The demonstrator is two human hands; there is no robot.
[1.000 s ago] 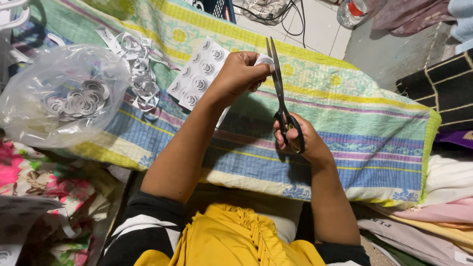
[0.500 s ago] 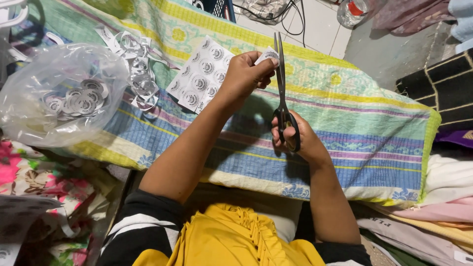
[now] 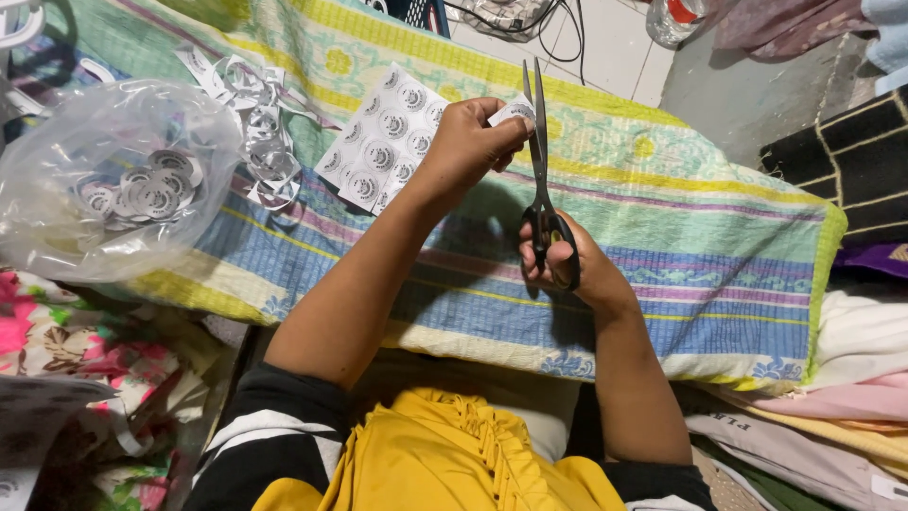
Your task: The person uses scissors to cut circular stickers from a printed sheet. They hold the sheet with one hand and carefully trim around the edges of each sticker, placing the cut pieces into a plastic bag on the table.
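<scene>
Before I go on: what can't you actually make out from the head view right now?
- Left hand: its fingers cover most of the paper piece at the scissors.
- Right hand: fingers hide the scissor handles.
- Paper sheet: round prints too small to read.
- Plastic bag: cloudy film blurs the discs inside.
- Bottle: cut off by the top edge.

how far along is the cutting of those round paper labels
Done: a clear plastic bag holds cut rounds, and trimmed scraps lie beside it. In hand: the left hand holds a printed sheet while the right hand works the scissors. Left: many uncut rounds on that sheet.
</scene>
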